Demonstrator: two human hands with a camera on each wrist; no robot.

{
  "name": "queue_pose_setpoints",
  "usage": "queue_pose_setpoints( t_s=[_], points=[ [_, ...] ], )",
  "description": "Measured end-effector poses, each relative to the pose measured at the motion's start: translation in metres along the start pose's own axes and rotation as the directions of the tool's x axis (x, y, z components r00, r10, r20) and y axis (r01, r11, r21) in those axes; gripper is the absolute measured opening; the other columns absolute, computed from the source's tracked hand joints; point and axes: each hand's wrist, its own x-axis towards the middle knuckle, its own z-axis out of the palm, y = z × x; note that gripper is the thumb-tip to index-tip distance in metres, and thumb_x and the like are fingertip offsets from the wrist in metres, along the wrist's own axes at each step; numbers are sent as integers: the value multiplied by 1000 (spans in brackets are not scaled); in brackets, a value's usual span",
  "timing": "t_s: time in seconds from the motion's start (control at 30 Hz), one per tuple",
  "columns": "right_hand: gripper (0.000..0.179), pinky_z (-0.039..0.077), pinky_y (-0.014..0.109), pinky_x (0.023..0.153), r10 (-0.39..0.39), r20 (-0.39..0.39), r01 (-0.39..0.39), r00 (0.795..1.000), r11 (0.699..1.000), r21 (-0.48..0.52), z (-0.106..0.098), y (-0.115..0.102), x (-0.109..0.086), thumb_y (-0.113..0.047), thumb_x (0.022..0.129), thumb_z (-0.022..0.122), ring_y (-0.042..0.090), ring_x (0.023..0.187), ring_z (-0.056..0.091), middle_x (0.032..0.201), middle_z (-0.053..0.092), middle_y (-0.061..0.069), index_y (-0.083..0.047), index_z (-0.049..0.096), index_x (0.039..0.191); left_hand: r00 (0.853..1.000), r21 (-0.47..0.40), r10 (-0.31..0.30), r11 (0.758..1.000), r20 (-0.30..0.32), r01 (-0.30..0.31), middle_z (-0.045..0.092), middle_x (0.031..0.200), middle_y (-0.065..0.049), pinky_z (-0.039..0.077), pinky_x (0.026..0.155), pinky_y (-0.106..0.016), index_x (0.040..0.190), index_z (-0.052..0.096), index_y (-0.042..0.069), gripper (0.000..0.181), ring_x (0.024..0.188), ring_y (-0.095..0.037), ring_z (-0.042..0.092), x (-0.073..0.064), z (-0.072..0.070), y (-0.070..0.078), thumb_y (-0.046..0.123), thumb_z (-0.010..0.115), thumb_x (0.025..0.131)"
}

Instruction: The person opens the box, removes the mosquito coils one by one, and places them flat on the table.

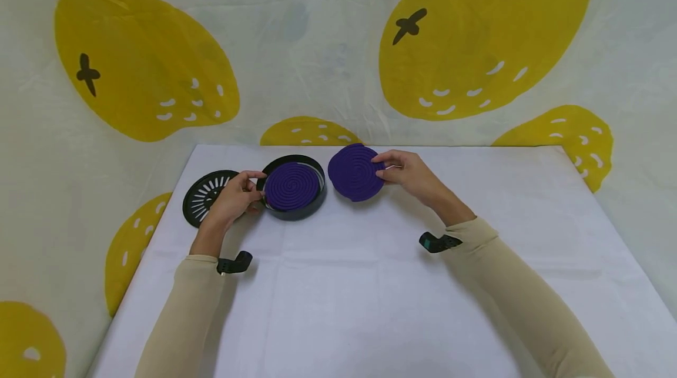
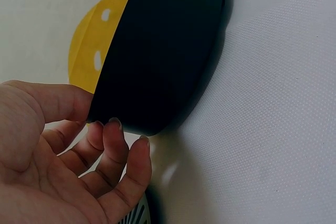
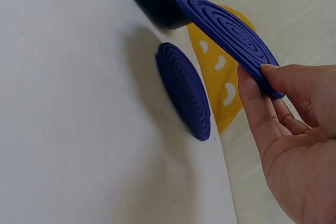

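Note:
My right hand pinches a purple spiral-ridged coaster by its edge, thumb on one face and fingers on the other. The coaster is held up off the table. A second purple coaster lies on the table below it, mostly covered by the held one in the head view. My left hand grips the near side of a round dark holder, its thumb at the rim and curled fingers against the wall. Inside the holder lies another purple spiral coaster.
A black round slotted disc lies left of the holder, partly behind my left hand. White cloth covers the table. Behind its back edge hangs a pale sheet with yellow fruit prints.

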Motion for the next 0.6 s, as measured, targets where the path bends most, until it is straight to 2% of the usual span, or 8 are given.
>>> queue_pose_setpoints(
  t_s=[0.3, 0.6],
  points=[
    [34, 58, 31, 90, 9, -23, -8, 1000, 1000, 11, -15, 13, -2, -2, 98, 64, 14, 99, 64, 130, 58, 22, 3, 60, 131, 1000, 15, 2, 1000, -1, -2, 44, 91, -5, 58, 69, -38, 143, 50, 7, 49, 83, -22, 56, -1, -1, 2, -1, 62, 96],
    [36, 58, 30, 90, 44, -58, -43, 997, 999, 12, -29, 23, -4, -3, 98, 65, 13, 101, 64, 135, 56, 20, 3, 59, 133, 1000, 9, 3, 1000, -1, -3, 43, 93, -6, 59, 69, -38, 141, 52, 9, 48, 82, -22, 55, -1, 0, 1, -2, 62, 95]
  ],
)
